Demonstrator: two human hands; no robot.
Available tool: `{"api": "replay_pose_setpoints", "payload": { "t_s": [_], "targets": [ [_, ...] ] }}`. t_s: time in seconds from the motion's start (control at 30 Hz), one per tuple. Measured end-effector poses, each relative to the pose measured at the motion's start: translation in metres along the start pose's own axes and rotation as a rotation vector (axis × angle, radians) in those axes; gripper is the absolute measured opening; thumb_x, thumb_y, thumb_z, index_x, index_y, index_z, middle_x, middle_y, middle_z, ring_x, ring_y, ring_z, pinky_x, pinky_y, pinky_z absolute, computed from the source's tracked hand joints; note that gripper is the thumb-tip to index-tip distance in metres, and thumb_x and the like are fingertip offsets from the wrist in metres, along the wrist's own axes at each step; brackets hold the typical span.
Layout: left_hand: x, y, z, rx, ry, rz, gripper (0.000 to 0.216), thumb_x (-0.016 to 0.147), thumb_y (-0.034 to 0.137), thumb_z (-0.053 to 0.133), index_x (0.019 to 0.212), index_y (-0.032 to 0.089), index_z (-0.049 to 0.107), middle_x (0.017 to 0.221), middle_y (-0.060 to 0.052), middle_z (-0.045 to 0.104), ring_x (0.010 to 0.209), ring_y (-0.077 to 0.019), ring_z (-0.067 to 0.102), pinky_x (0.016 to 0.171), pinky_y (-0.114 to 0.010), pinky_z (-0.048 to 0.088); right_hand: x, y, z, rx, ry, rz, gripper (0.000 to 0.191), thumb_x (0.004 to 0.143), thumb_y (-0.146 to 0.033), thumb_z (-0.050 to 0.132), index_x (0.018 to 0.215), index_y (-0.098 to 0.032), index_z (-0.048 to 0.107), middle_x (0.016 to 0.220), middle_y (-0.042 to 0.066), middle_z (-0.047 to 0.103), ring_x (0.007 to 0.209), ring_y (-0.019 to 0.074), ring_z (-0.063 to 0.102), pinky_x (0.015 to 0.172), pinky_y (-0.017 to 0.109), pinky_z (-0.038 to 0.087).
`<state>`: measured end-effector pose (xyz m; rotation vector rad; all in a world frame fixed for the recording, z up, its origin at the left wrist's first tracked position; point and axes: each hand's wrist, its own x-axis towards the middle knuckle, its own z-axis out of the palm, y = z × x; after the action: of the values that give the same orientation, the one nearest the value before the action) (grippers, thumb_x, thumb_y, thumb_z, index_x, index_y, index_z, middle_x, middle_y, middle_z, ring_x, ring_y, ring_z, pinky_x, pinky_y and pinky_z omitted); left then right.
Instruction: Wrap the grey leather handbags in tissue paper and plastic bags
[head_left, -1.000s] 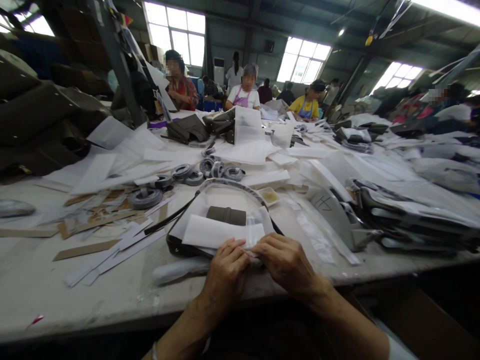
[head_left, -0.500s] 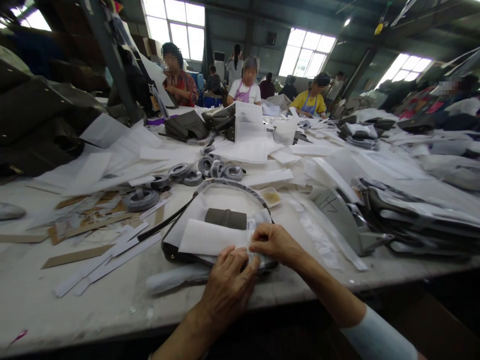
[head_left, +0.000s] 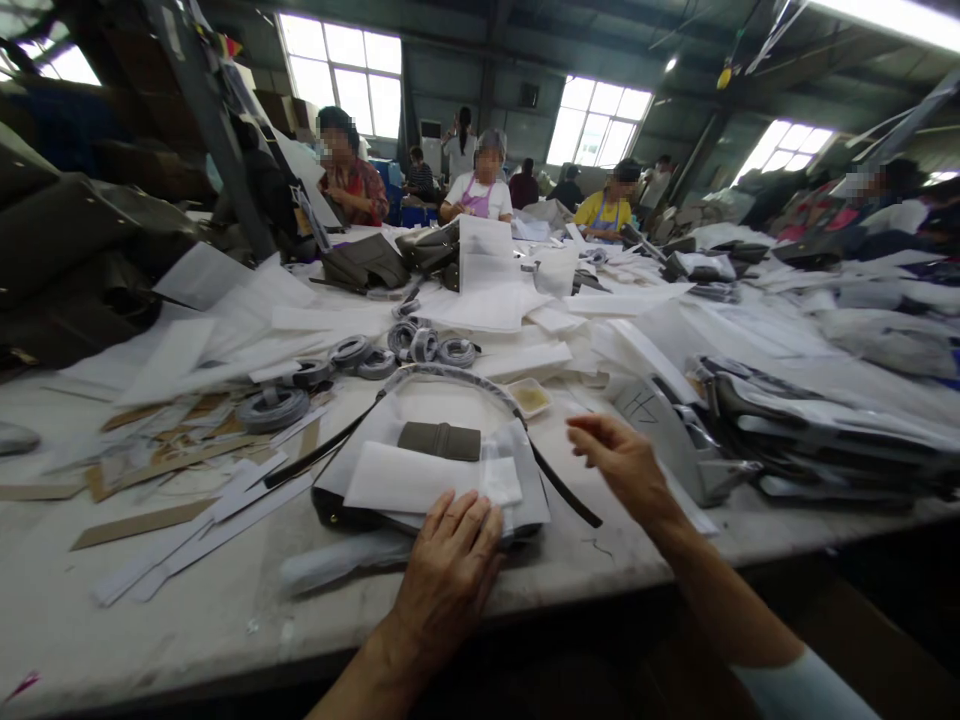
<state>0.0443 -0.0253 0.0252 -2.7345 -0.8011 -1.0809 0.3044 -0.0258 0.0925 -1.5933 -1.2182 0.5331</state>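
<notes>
A dark handbag (head_left: 327,508) lies flat at the table's front edge, largely covered by white foam sheets (head_left: 405,478). Its plastic-wrapped handle (head_left: 442,372) arches behind it, and loose dark strap ends lie to both sides. An olive-grey flap piece (head_left: 439,441) shows above the foam. At the right of the bag sits a small clear plastic packet (head_left: 501,482). My left hand (head_left: 450,565) rests with fingers stretched out on the bag's front edge and foam. My right hand (head_left: 622,465) hangs above the table right of the bag, fingers loosely bent, with nothing visible in them.
Left of the bag lie paper strips (head_left: 247,480) and cardboard strips (head_left: 139,522). Coiled grey straps (head_left: 274,408) and a small dish (head_left: 529,397) stand behind. A stack of wrapped bags (head_left: 832,430) is at right. Co-workers (head_left: 484,190) sit across the table.
My right hand has let go of the packet area and moved right, away from the bag. My left hand has flattened on the bag's front. The view has shifted slightly.
</notes>
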Motion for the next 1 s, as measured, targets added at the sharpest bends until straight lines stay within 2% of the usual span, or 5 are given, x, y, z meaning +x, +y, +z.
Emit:
{"api": "replay_pose_setpoints", "payload": {
  "t_s": [0.13, 0.2, 0.3, 0.6, 1.0],
  "targets": [
    [0.000, -0.004, -0.001, 0.012, 0.021, 0.040, 0.034, 0.095, 0.021, 0.049, 0.127, 0.016, 0.059, 0.119, -0.008, 0.068, 0.116, -0.0244, 0.059, 0.109, -0.043, 0.039, 0.009, 0.032, -0.106, -0.234, 0.514, 0.021, 0.042, 0.076, -0.055, 0.066, 0.096, -0.018, 0.071, 0.082, 0.008, 0.071, 0.075, 0.0228, 0.064, 0.069, 0.034, 0.050],
    [0.001, -0.007, 0.001, 0.024, 0.045, 0.068, 0.033, 0.095, 0.021, 0.048, 0.127, 0.017, 0.059, 0.119, -0.007, 0.068, 0.115, -0.0233, 0.060, 0.111, -0.041, 0.036, 0.013, 0.046, -0.151, -0.380, 0.568, 0.131, 0.043, 0.075, -0.054, 0.064, 0.095, -0.017, 0.072, 0.088, 0.010, 0.072, 0.084, 0.0261, 0.064, 0.074, 0.036, 0.048],
    [0.002, -0.009, 0.004, 0.024, 0.094, 0.092, 0.033, 0.096, 0.019, 0.047, 0.126, 0.016, 0.060, 0.117, -0.008, 0.068, 0.114, -0.0229, 0.060, 0.113, -0.040, 0.032, 0.021, 0.061, -0.191, -0.434, 0.451, 0.295, 0.036, 0.068, -0.051, 0.070, 0.078, -0.017, 0.073, 0.080, 0.010, 0.072, 0.080, 0.0265, 0.064, 0.069, 0.034, 0.046],
    [0.002, -0.009, 0.005, 0.025, 0.116, 0.087, 0.032, 0.096, 0.016, 0.045, 0.123, 0.016, 0.061, 0.115, -0.008, 0.069, 0.111, -0.0222, 0.062, 0.113, -0.041, 0.031, 0.037, 0.084, -0.205, -0.181, 0.097, 0.496, 0.042, 0.060, -0.052, 0.077, 0.073, -0.012, 0.074, 0.073, 0.010, 0.072, 0.058, 0.0141, 0.057, 0.051, 0.025, 0.038],
    [0.006, -0.005, 0.000, 0.005, 0.091, 0.089, 0.032, 0.095, 0.013, 0.046, 0.123, 0.014, 0.061, 0.116, -0.009, 0.068, 0.113, -0.0228, 0.061, 0.111, -0.041, 0.033, -0.007, 0.093, -0.217, -0.061, 0.498, 0.388, 0.024, 0.055, -0.043, 0.065, 0.059, -0.021, 0.057, 0.053, -0.004, 0.050, 0.050, 0.0111, 0.046, 0.047, 0.023, 0.041]
  ]
}}
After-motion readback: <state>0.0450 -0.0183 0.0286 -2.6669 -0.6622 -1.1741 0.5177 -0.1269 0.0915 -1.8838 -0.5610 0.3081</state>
